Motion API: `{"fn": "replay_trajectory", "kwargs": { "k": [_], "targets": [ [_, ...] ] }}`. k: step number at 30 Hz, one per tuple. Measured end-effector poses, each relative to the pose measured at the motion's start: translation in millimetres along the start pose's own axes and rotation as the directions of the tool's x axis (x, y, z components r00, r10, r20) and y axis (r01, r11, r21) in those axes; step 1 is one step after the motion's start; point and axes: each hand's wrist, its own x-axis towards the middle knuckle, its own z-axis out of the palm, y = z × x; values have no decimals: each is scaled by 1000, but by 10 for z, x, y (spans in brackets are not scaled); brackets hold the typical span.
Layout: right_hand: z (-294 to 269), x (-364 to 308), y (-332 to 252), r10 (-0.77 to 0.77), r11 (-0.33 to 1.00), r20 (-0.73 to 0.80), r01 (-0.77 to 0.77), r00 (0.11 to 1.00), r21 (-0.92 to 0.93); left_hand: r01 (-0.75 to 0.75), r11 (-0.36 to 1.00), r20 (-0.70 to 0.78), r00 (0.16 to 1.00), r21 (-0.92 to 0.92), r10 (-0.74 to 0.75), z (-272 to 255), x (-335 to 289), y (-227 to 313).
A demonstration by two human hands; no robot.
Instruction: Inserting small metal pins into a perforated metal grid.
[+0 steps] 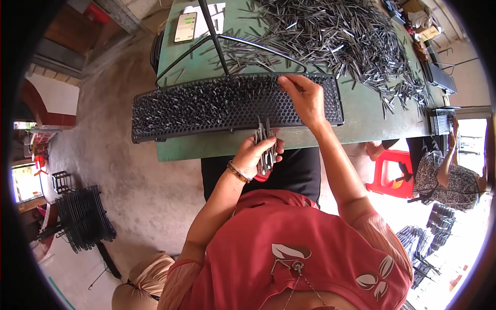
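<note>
A long black perforated panel (268,107) lies across the near edge of the table. Dark thin strips (181,108) stand up from its holes over the left part and along the back. Toward the right, bare holes show. My left hand (250,154) is closed around a bundle of thin dark strips (267,147), just in front of the panel. Above the panel's right part, my right hand (309,101) has thumb and forefinger pinched near the back row of holes. Whatever sits between those fingertips is too small to make out.
A big heap of loose strips (341,44) covers the green table (356,116) behind the panel. Thin black metal bars (217,54) rise behind the panel. A phone (185,27) lies back left. At right, another person (448,178) works near a red stool (391,175).
</note>
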Motion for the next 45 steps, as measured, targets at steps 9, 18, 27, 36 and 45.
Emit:
{"fn": "replay_trajectory", "kwargs": {
  "k": [9,18,27,36,45],
  "targets": [
    [156,47,130,-328,915,48,330,943,-232,-29,999,29,999,32,28,-106,-38,-38],
    [140,25,111,-346,881,128,369,930,-298,-16,999,91,996,48,11,-80,-66,0],
    [189,12,129,-523,645,272,584,807,-493,-22,996,103,995,84,13,-63,-76,36],
    [-45,-307,-75,181,967,605,-252,775,33,-116,980,171,981,162,88,27,-107,77],
    [-52,-107,106,154,980,90,-164,984,113,-47,995,151,988,87,33,-5,27,-10]
  ]
}}
